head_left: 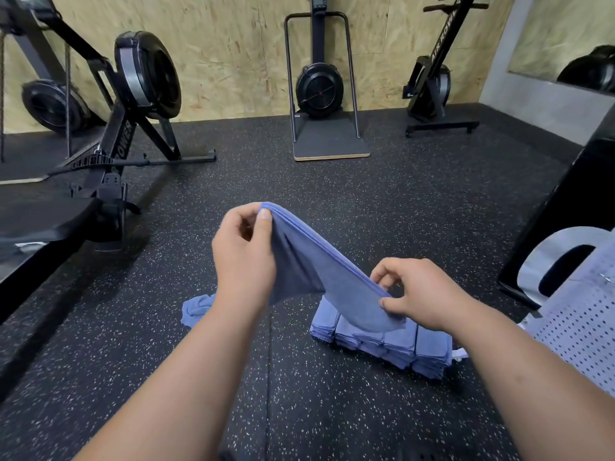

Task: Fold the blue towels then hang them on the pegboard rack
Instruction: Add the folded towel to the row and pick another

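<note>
- Stretching edge to edge beneath you, the speckled rubber floor point(332, 194) is the widest hazard: any corner you let go lands on it and would likely pick up grit.
- Looming at 10 o'clock, the rowing machine point(133, 104) stands well apart from your work. It matters only if you swing wide on rising.
- Waiting at 4 o'clock, the perforated white panel point(579, 327) is probably the pegboard rack. The frame edge cuts it off, so its pegs cannot be made out, and a blind reach could snag.
- Sitting at 5 o'clock, just below your right hand, the stack of folded towels point(399, 347) lies in rows on the floor. A dragged hem could pull its top layers askew.
- Hanging mid-air at the centre, the blue towel point(332, 281) is doubled along its upper edge and sags between your hands. Uneven tension would skew the next fold.
- Lying at 7 o'clock, the crumpled towel point(196, 309) is partly hidden behind your left forearm, so it is easy to overlook.
- Pinching the high corner, your left hand point(244, 257) has only thumb and fingertips on the edge. Your right hand point(416, 294) nips the low corner the same way, so the layers may slip apart.
</note>
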Motion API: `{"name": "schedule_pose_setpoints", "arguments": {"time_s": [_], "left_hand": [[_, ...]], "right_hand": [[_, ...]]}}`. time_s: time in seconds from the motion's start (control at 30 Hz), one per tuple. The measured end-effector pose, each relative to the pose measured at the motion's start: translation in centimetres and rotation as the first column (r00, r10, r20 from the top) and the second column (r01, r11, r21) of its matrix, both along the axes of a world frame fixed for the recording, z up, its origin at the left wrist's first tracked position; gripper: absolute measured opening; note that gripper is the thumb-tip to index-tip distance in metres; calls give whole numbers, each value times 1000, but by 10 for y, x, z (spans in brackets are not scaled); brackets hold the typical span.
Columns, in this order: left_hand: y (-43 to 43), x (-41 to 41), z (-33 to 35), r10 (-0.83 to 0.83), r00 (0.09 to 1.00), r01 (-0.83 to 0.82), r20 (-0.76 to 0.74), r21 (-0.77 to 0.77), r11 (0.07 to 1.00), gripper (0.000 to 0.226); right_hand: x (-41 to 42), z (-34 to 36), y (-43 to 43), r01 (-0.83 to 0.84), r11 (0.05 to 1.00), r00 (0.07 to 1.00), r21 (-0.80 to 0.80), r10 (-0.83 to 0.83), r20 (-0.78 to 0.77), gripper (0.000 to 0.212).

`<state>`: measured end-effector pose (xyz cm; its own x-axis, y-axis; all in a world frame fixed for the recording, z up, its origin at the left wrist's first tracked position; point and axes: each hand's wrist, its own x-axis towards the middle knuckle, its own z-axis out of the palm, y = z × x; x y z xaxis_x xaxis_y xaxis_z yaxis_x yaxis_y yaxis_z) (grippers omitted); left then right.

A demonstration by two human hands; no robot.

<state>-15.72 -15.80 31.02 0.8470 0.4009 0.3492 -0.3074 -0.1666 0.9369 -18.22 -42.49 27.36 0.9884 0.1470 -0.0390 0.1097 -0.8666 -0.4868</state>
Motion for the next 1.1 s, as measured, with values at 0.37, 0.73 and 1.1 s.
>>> {"name": "schedule_pose_setpoints", "arguments": {"time_s": [0.37, 0.73, 1.1], "left_hand": [[31, 23, -14, 176, 964, -206, -200, -142, 968, 16], [28, 23, -7, 76, 903, -192, -422, -241, 951, 34], [-16, -8, -10, -338, 939, 331, -64, 438, 836, 23]], "right_hand": [[6, 6, -22, 124, 989, 985, 79, -132, 107, 16], [-3, 42, -14, 50, 922, 883, 384, -221, 414, 15], [-8, 43, -6, -80, 928, 932, 365, -60, 356, 7]]}}
